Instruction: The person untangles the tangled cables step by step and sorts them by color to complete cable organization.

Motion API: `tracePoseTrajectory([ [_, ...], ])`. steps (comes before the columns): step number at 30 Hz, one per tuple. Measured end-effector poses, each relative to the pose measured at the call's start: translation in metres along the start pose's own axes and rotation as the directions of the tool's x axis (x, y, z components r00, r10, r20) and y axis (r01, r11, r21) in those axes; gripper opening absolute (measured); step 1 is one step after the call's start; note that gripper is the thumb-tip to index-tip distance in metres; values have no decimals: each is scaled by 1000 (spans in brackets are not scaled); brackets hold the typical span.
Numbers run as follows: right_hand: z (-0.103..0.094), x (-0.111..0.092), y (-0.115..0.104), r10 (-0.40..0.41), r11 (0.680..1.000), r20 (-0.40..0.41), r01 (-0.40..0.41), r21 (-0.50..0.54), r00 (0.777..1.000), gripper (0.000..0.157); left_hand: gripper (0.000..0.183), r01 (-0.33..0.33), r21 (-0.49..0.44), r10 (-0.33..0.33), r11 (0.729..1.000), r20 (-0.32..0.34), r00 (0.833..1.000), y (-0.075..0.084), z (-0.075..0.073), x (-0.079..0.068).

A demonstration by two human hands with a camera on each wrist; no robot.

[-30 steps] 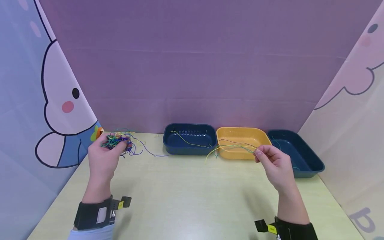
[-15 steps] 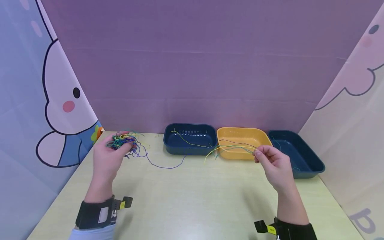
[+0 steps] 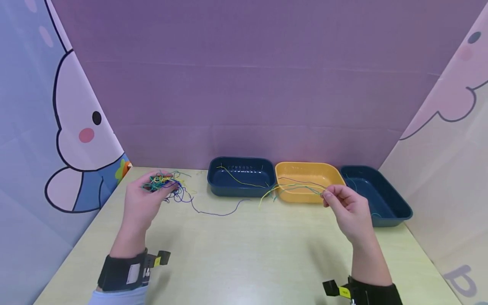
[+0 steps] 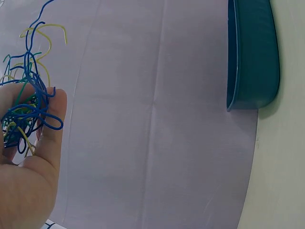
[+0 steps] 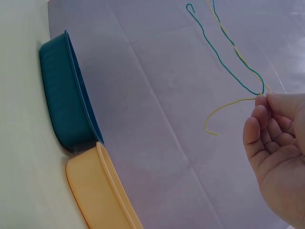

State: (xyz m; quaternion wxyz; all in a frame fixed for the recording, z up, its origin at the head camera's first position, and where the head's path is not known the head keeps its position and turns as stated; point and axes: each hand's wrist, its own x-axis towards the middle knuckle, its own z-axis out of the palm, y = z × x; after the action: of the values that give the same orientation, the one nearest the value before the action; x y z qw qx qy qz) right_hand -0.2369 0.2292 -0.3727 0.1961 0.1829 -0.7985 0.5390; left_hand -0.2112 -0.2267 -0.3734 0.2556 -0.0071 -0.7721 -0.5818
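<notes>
My left hand [image 3: 139, 207] holds a tangled bunch of thin wires [image 4: 28, 112], blue, green and yellow, at the left over the table. One long blue wire [image 3: 217, 214] trails out of the bunch to the right, its end curving up in front of the left blue tray. On the other side, my right hand [image 3: 350, 212] pinches a few wires between thumb and forefinger. A green wire [image 5: 219, 55] is bent back in a loop there, and a yellow wire [image 5: 224, 104] curves away below it. In the head view these wires stretch leftward across the yellow tray.
Along the back stand a dark blue tray [image 3: 241, 194] with a yellow wire across it, a yellow tray [image 3: 301, 197], and another dark blue tray [image 3: 396, 220] with green wire pieces. A purple backdrop [image 3: 244, 84] rises behind, with printed cloth panels at both sides.
My left hand has shifted right with the bunch. The trailing blue wire has swung down and right, its end now farther right. My right hand has stayed nearly still.
</notes>
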Motion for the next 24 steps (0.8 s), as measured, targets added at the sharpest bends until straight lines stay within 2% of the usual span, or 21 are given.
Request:
tracePoseTrajectory([
  [7, 4, 1, -1, 15, 999, -20, -14, 52, 1000, 18, 30, -38, 27, 37, 999, 45, 998, -2, 6, 0],
  [14, 9, 1, -1, 57, 996, -41, -54, 75, 998, 21, 31, -77, -34, 81, 996, 138, 987, -2, 14, -3],
  [19, 14, 1, -3, 64, 993, -49, -58, 102, 997, 21, 30, -69, -52, 79, 996, 248, 966, 6, 22, -8],
  [24, 23, 1, -8, 73, 985, -47, -64, 158, 996, 22, 24, -101, -89, 126, 991, 344, 930, 22, 34, -16],
])
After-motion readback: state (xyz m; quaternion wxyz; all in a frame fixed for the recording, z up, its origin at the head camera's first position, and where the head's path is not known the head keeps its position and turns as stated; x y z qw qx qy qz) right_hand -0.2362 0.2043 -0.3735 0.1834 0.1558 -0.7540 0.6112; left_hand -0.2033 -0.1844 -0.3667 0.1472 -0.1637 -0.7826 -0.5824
